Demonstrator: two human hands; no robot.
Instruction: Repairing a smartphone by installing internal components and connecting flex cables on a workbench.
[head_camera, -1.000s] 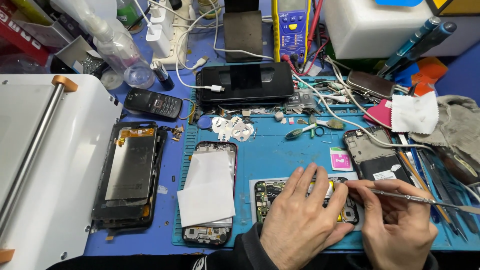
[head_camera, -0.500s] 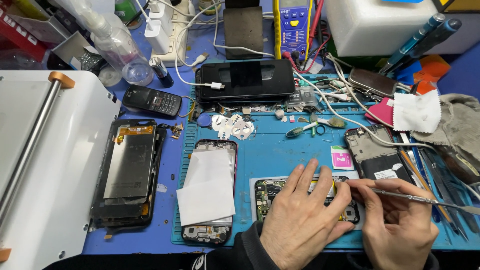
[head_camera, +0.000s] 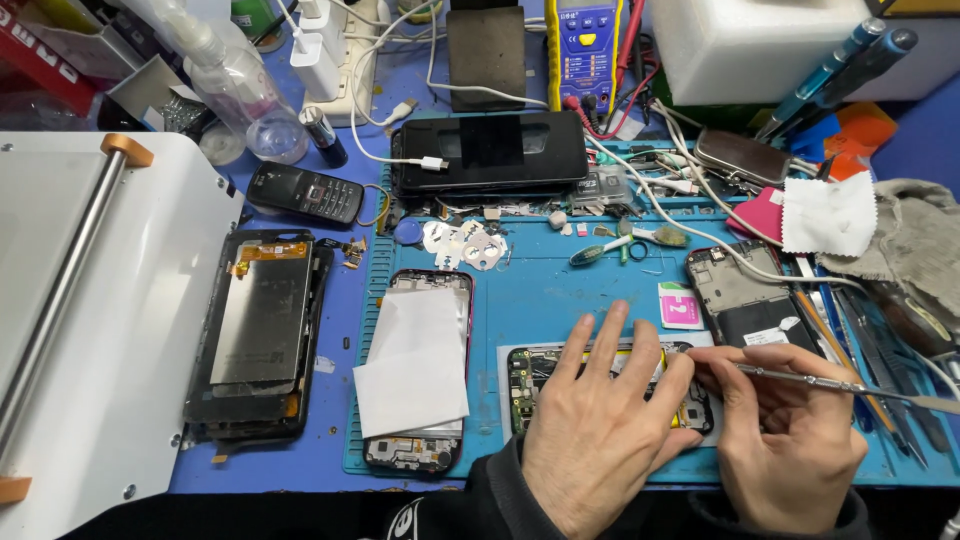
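Note:
An opened phone (head_camera: 527, 386) with its green circuit board bare lies on a white sheet on the blue work mat (head_camera: 560, 290). My left hand (head_camera: 600, 430) rests flat on it, fingers spread, covering most of the board. My right hand (head_camera: 790, 440) grips a thin metal tool (head_camera: 850, 386) like a pen, its tip at the phone's right part beside my left fingertips. What the tip touches is hidden.
Another opened phone under a white paper (head_camera: 415, 370) lies left of my hands. A dismantled screen assembly (head_camera: 255, 335) lies beside a white machine (head_camera: 90, 330). A phone frame (head_camera: 740, 295), tweezers, cables, a multimeter (head_camera: 583, 50), a black keypad phone (head_camera: 305, 192) and a grey cloth (head_camera: 915, 245) crowd the bench.
Both hands stay on the opened phone; the left fingers have shifted only slightly. Nothing else has moved.

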